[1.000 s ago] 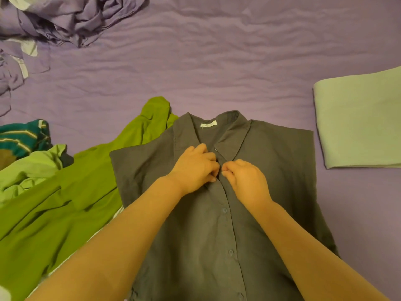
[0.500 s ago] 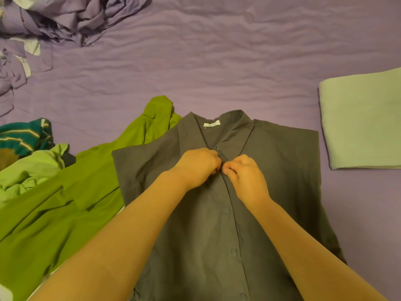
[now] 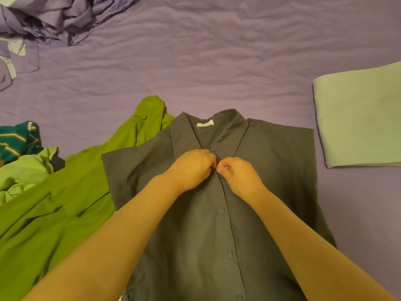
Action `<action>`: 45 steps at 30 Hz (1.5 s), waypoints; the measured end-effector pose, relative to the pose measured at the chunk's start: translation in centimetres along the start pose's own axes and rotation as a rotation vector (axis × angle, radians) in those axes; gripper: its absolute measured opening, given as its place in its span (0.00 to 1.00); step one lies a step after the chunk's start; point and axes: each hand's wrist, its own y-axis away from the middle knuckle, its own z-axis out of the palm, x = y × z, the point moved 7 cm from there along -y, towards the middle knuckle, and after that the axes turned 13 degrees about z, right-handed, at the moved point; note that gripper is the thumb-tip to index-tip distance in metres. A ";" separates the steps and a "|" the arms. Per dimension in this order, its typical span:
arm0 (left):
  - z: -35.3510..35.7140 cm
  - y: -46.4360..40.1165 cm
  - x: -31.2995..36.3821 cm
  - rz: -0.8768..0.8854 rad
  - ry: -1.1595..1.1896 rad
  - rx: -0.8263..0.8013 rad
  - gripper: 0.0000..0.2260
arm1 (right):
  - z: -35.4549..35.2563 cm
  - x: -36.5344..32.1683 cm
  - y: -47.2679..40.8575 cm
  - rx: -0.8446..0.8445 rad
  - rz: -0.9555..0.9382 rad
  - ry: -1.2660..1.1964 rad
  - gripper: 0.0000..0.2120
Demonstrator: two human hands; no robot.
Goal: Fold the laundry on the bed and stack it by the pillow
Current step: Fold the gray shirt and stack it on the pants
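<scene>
Shirt (image 3: 271,192) lies on bed (image 3: 217,72), between jacket (image 3: 54,213) and folded cloth (image 3: 360,120).

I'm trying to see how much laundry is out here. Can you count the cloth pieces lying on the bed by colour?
Dark grey: 1, the buttoned shirt
Green: 4, the olive garment, the lime piece, the striped teal piece, the folded pale green cloth
Purple: 1, the crumpled heap
Total: 6
</scene>
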 end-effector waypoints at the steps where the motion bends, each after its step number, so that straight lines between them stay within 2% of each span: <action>1: 0.0 0.1 0.0 0.004 0.002 0.009 0.09 | 0.1 0.0 -0.1 -0.011 0.011 -0.007 0.09; 7: -0.7 0.7 0.0 0.034 -0.044 0.092 0.07 | 0.5 0.6 -0.9 -0.069 0.060 -0.090 0.07; 10: -0.8 0.4 0.3 0.051 -0.054 0.085 0.06 | 0.5 0.4 -1.2 -0.069 0.055 -0.099 0.16; 12: -0.6 0.3 0.2 0.045 -0.056 0.073 0.07 | 0.4 0.4 -1.2 -0.069 0.067 -0.175 0.19; 18: -0.5 0.9 -0.4 0.008 -0.059 0.128 0.08 | 0.3 0.4 -0.8 -0.130 0.109 -0.270 0.06; 25: -0.6 0.5 0.4 0.060 -0.126 0.129 0.09 | 0.5 0.5 -0.9 -0.122 0.136 -0.278 0.16; 33: -0.2 0.4 0.6 0.066 -0.223 0.096 0.13 | 0.8 0.8 -0.9 -0.181 0.185 -0.351 0.09; 37: -0.3 0.4 0.9 0.119 -0.257 0.119 0.13 | 0.8 1.0 -0.8 -0.192 0.142 -0.370 0.11; 40: -0.1 0.5 0.5 0.100 -0.227 0.117 0.13 | 1.0 0.8 -0.2 -0.269 0.109 -0.461 0.08; 42: 0.1 0.5 0.2 0.084 -0.187 0.099 0.13 | 1.3 1.2 0.1 -0.327 0.105 -0.535 0.11; 45: 0.1 0.4 -0.1 0.061 -0.087 0.083 0.12 | 0.8 1.6 0.2 -0.287 0.058 -0.527 0.12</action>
